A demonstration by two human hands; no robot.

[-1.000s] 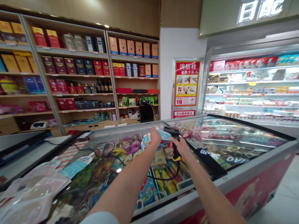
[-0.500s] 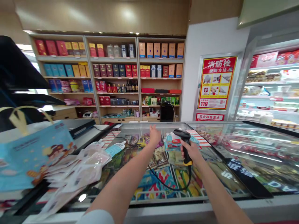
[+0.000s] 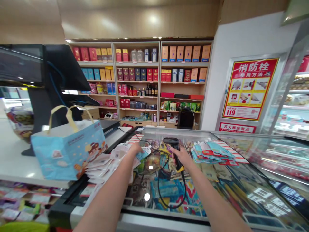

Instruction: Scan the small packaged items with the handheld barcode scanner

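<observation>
My right hand (image 3: pixel 181 157) grips a black and yellow barcode scanner (image 3: pixel 177 158) above the glass-topped freezer (image 3: pixel 145 188), and the scanner's cable loops down in front of it. My left hand (image 3: pixel 135 149) is at the right edge of a pile of white packets (image 3: pixel 106 164), next to a light blue packet (image 3: pixel 145 151). Its fingers point away from me and are mostly hidden, so whether they hold a packet is unclear. Right of the scanner, a stack of blue and red packets (image 3: pixel 211 151) lies on the glass.
A light blue paper bag (image 3: pixel 65 148) stands on the counter at left, before a dark monitor (image 3: pixel 21 66). Packaged goods show beneath the freezer glass. Behind are shelves of boxes (image 3: pixel 137 74), a red wall poster (image 3: pixel 251 88) and a lit fridge (image 3: pixel 298 106) at right.
The view has turned left. My left hand has moved from over the freezer's middle to the white pile and blue packet. The scanner, still in my right hand, has moved left, away from the packet stack.
</observation>
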